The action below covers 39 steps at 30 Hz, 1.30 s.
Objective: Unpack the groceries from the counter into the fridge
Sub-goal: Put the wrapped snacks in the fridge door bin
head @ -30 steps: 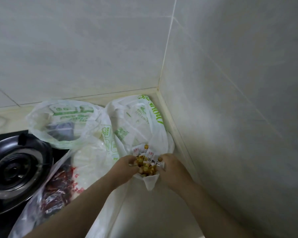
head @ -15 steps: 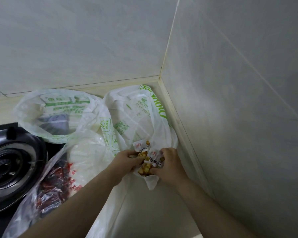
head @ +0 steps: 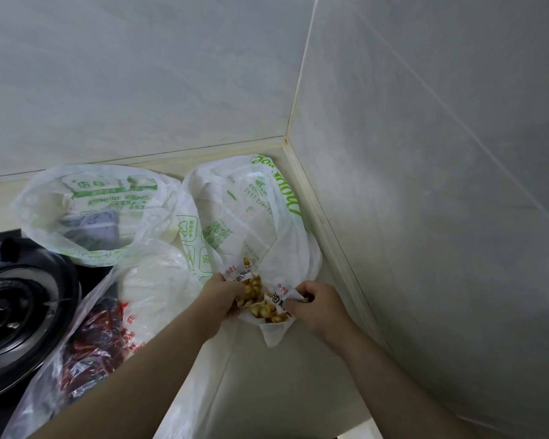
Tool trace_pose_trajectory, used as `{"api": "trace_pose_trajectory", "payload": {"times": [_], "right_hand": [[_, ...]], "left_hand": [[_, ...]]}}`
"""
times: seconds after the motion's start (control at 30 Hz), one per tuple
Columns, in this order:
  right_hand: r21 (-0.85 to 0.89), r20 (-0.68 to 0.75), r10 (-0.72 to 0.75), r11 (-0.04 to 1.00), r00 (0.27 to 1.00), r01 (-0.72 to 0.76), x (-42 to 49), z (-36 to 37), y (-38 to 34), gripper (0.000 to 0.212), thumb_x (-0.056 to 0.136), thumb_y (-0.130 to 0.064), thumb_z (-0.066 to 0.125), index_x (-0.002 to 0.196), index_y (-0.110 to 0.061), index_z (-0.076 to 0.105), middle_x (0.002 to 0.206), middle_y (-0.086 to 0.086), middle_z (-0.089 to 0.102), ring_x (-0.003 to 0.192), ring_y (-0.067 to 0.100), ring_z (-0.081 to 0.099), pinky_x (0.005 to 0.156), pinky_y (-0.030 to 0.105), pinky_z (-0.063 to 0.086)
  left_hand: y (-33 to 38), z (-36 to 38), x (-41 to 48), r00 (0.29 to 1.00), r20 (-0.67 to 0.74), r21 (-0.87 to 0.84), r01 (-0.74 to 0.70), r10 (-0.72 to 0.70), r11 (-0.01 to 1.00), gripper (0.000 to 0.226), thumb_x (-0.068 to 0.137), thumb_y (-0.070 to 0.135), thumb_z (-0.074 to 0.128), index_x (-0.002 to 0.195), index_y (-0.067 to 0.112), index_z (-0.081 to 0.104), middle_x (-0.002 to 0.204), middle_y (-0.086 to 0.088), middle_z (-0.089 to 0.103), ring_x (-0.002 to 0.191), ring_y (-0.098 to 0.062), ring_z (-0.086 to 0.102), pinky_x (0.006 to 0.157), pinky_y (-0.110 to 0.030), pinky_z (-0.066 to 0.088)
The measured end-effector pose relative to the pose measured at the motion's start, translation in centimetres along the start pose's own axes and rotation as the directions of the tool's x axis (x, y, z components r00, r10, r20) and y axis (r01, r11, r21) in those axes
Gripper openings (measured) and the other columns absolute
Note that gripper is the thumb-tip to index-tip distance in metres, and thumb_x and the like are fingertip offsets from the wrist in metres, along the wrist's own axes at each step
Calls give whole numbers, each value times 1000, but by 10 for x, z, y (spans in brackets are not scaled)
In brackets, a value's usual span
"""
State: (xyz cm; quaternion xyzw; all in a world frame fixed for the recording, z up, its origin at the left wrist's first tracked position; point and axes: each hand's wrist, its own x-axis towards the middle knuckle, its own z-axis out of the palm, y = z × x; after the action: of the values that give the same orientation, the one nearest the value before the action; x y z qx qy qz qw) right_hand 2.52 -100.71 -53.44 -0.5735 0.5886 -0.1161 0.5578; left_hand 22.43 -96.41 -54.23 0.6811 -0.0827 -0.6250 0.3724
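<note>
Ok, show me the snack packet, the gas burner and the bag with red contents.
snack packet (head: 258,297), head view, on its yellow middle.
gas burner (head: 16,315), head view, on its dark metal ring.
bag with red contents (head: 92,340), head view, on the red patch.

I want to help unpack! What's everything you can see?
corner bag: one, white and green, far corner
left bag: one, white and green, beside it
clear bag: one, red contents, lower left
snack packet: one, white, yellow pieces, between both hands
stove burner: one, black, far left
counter: one, pale, under bags
wall tiles: several, pale grey, behind, right
left hand: one, gripping packet's left side
right hand: one, gripping packet's right side
</note>
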Motion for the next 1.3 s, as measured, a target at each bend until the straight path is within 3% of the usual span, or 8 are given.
{"api": "trace_pose_trajectory", "payload": {"times": [0.17,0.37,0.47,0.63,0.73,1.0,1.17,1.3], "right_hand": [[408,25,54,911,998,-60,-5,-6,-8,13,81,-18,75,90,-9,72,96,13,74,90,29,70,85,43,55],[757,106,58,643,993,-119,-19,-14,-35,37,87,-26,65,120,-9,66,116,14,72,108,31,68,87,45,57],[759,109,42,642,993,-111,-29,-20,-48,35,91,-27,62,120,-9,66,112,15,72,101,32,71,80,42,59],[689,44,-57,724,997,11,-56,-27,-64,13,94,1,56,102,2,65,66,16,64,58,28,65,76,45,54],[658,-10,-108,748,994,88,-77,-30,-73,14,93,4,56,106,8,60,63,17,59,59,31,62,73,44,54],[553,-115,-151,811,982,190,-143,-42,-84,22,93,-1,59,113,-6,64,74,23,67,68,31,66,60,26,52],[576,-243,-106,784,964,231,-165,-39,-67,16,89,-3,64,103,-9,67,71,22,68,70,38,66,87,61,50],[676,-301,-51,692,952,251,-188,-38,-45,21,86,2,63,106,-3,66,69,26,64,68,39,65,81,56,49]], "left_hand": [[-2,-3,-2,999,12,-81,-41,42,996,33,84,10,71,115,10,61,107,-19,71,95,-36,71,87,-57,54],[5,-8,-21,992,22,-119,-121,124,986,21,88,11,66,108,9,67,104,-17,72,94,-33,70,77,-39,57],[16,-10,-39,983,62,-174,-157,170,972,16,92,10,59,105,6,66,100,-16,73,87,-28,71,67,-32,56],[32,-9,-70,972,111,-307,-165,208,937,17,93,13,55,104,8,66,95,-12,72,87,-26,66,75,-33,48],[39,-8,-94,939,176,-291,-238,296,927,16,92,16,55,97,11,70,86,-7,73,75,-19,69,68,-30,49],[40,7,-136,861,296,-206,-366,414,908,22,90,9,57,105,-1,70,98,-21,73,84,-30,72,68,-33,59],[34,22,-143,836,371,-153,-374,404,915,20,91,6,56,102,-3,70,92,-23,72,78,-32,72,65,-35,59],[23,35,-147,817,461,-127,-326,347,937,30,79,7,60,106,-5,67,88,-21,72,76,-32,71,71,-41,60]]}}
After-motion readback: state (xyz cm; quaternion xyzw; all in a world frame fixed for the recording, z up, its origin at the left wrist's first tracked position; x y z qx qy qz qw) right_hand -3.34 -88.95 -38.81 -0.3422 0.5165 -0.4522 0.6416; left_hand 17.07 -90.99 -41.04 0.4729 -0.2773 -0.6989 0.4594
